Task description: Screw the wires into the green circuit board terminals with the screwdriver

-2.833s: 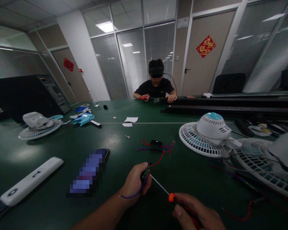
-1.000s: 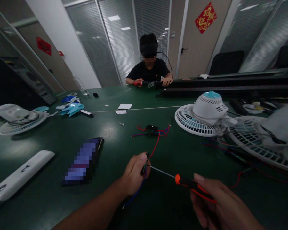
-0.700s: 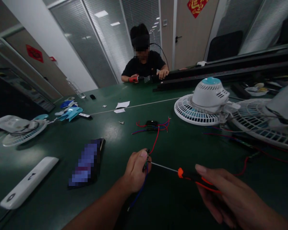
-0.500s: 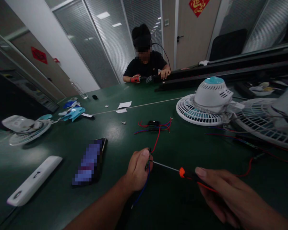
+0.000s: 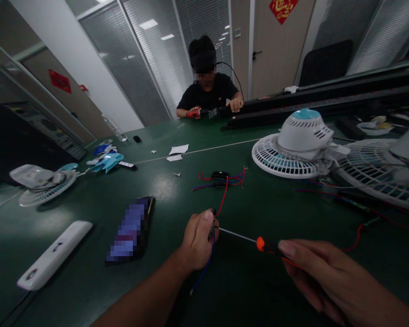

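My left hand (image 5: pixel 199 238) is closed around a small circuit board (image 5: pixel 211 230), most of it hidden by the fingers. A red wire (image 5: pixel 222 200) rises from the board and a blue wire (image 5: pixel 204 270) hangs below it. In my right hand (image 5: pixel 322 268) is a screwdriver (image 5: pixel 261 244) with an orange and black handle, gripped near its back end. The screwdriver's shaft points left, and its tip meets the board at my left fingers. Beyond my left hand, black modules (image 5: pixel 220 175) with red and blue wires lie on the green table (image 5: pixel 170 213).
A phone (image 5: pixel 131 230) and a white power strip (image 5: pixel 56 255) lie to the left. White fans stand at right (image 5: pixel 289 154) and far left (image 5: pixel 47 184). Across the table a person (image 5: pixel 207 91) holds a red tool by long black rails (image 5: pixel 313 106). Paper scraps (image 5: pixel 179 149) lie midway.
The whole view has shifted slightly, moving things a little to the right. Both hands keep their grips, and the screwdriver tip stays at the board.
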A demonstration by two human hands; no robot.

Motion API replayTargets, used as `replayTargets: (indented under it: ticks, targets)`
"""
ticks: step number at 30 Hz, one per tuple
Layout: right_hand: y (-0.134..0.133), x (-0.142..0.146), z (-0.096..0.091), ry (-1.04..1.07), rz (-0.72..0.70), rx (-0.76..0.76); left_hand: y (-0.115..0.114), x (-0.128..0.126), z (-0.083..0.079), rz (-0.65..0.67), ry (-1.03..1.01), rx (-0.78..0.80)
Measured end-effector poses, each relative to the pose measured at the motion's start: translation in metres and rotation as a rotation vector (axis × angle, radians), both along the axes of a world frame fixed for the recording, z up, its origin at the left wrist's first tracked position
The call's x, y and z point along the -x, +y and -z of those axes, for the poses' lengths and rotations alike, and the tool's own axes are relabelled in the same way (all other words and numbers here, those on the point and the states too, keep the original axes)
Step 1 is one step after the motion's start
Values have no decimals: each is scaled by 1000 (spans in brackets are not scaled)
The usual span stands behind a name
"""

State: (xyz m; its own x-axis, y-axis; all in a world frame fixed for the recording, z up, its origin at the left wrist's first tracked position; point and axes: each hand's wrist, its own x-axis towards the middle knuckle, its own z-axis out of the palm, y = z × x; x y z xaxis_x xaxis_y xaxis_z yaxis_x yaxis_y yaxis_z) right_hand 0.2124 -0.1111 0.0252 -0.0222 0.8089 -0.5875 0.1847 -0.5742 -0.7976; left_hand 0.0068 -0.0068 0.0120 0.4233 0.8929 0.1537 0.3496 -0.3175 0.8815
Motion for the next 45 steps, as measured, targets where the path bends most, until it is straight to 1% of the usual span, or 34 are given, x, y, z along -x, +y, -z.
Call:
replayTargets:
  ticks: [6, 11, 14, 20, 23, 28, 34, 38, 42, 43, 44, 45]
  targets:
    - [-1, -2, -2, 0, 15, 10, -2, -1, 0, -36, 17, 1]
    - [-2, -3, -1, 21, 12, 11, -3, -2, -1, -30, 18, -28]
    - [-2, -3, -2, 22, 17, 4, -3, -2, -1, -59, 25, -26]
    - [-3, -2, -2, 19, 6, -20, -3, -3, -3, -36, 19, -32]
    - [-3, -2, -3, 30, -8, -36, -4, -2, -2, -50, 25, -26]
    - [-4, -3, -4, 20, -22, -47, -4, -2, -1, -62, 34, -60]
    - [-4, -5, -7, -17, -42, -121, -5, -3, -4, -39, 15, 27]
    - [-3, -4, -11, -48, -43, -117, -6, -4, -6, -44, 3, 34]
    - [-5, -3, -8, -152, -22, -261, -6, -4, -3, -48, -3, 23]
    - [-5, -3, -6, -133, -18, -280, -6, -4, -2, -52, -3, 16]
    - [-6, -4, -4, -75, -12, -264, -6, -4, -2, -53, -1, 5]
    - [-6, -5, -2, 22, -7, -206, -5, -3, -1, -52, 1, -7]
